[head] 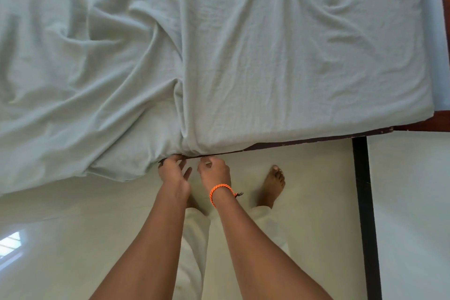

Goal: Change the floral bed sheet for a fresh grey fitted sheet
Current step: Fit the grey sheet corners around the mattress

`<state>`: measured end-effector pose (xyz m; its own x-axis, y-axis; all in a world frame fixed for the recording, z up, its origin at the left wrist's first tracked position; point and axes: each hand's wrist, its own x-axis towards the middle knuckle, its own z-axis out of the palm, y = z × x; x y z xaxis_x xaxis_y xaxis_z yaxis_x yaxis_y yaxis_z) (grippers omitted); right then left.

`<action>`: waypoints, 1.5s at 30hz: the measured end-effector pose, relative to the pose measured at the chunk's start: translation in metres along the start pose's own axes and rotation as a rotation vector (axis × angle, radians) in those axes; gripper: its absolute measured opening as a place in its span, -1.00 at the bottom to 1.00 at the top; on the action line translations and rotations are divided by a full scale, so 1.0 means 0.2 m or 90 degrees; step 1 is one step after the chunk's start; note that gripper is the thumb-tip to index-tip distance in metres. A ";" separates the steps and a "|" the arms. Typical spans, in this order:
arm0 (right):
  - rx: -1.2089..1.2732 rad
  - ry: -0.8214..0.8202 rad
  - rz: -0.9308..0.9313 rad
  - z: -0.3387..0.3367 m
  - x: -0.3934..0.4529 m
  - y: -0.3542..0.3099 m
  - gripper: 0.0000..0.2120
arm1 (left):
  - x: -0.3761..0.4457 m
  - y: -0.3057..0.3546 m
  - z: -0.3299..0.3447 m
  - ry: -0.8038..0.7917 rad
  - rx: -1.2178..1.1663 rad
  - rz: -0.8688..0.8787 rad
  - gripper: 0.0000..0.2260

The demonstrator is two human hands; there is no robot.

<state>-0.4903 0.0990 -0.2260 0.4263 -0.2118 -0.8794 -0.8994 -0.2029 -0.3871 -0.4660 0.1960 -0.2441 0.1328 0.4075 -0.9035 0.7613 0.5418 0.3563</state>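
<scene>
Forearms come up from the bottom edge, both hands at the near bed side. Left hand (173, 173) has fingers curled at the sheet hem, fingertips lost under the fabric fold, looks like it pinches the edge, though contact is partly hidden. Right hand (213, 171), with an orange cord (220, 190) on the wrist, is loosely curled just beside it, fingertips at the hem line; cannot tell if it actually has cloth. Grey sheet (292, 61) covers the whole bed: right half lies fairly flat and is pulled over the near edge, left half is bunched in deep folds and hangs loose over the side toward the floor (73, 238). Dark bed frame (304, 141) shows below the fitted part. Judging by the drape: light, soft, limp cloth, no stiffness, stretches at the elastic hem; best held by the hem, pinched, then dragged down and tucked under. No floral sheet in view. One bare foot (272, 185) on the floor
</scene>
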 end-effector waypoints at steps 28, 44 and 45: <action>-0.309 0.277 -0.196 0.56 -0.28 -0.47 -0.80 | -0.08 0.63 -0.52 0.287 0.399 0.466 -0.93; -0.267 0.077 -0.406 0.86 -0.17 -0.89 -0.87 | 0.25 1.07 -0.47 0.222 0.566 0.580 -0.89; -0.273 0.051 -0.430 0.89 -0.17 -0.89 -0.87 | 0.25 1.08 -0.51 0.267 0.552 0.576 -0.88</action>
<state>-0.3629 0.3127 -0.1766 0.8851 0.0237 -0.4649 -0.3363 -0.6579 -0.6739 -0.3596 0.4093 -0.1887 0.7197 0.6545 -0.2318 0.6861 -0.6192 0.3820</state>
